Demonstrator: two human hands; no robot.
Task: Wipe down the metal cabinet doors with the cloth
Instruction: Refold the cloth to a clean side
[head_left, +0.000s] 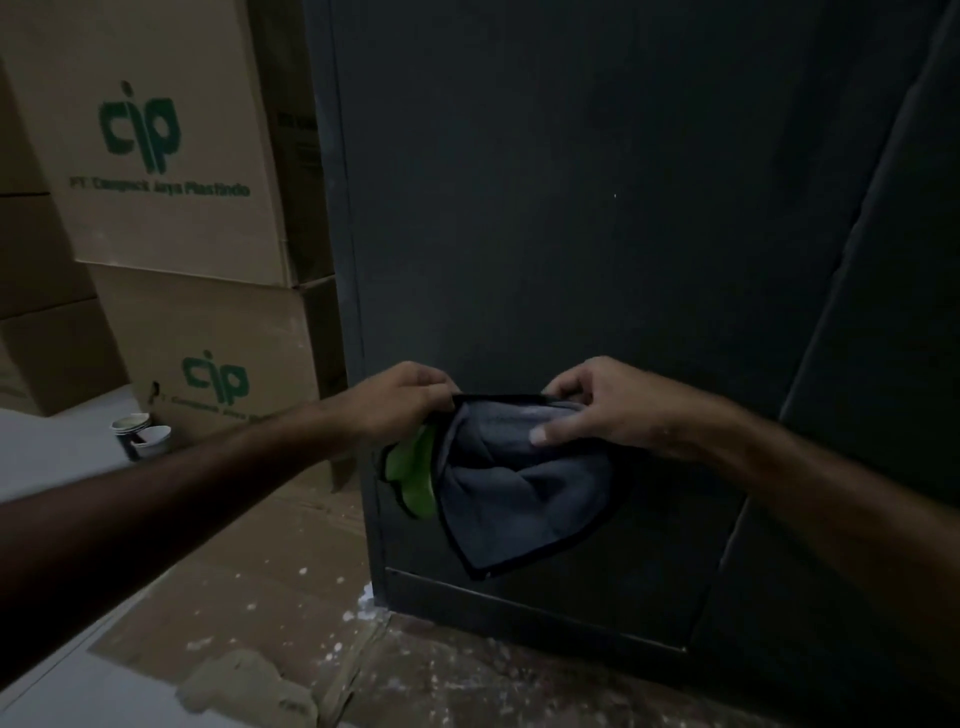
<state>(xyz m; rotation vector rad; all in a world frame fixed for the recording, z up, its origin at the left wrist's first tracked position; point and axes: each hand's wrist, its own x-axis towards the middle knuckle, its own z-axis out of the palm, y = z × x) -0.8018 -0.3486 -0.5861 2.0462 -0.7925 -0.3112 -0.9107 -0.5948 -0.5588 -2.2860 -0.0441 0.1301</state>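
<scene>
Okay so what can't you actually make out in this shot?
Head view only:
- Cabinet door: dirt or streaks, lost in dim light.
- Green item: mostly hidden by the left hand and grey cloth.
- Small print on cardboard boxes: blurred.
- Paper cups: contents too small to tell.

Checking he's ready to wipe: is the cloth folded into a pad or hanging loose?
Hanging loose. The left hand and right hand pinch the top edge of the cloth; the rest droops in wrinkles before the cabinet door.
</scene>
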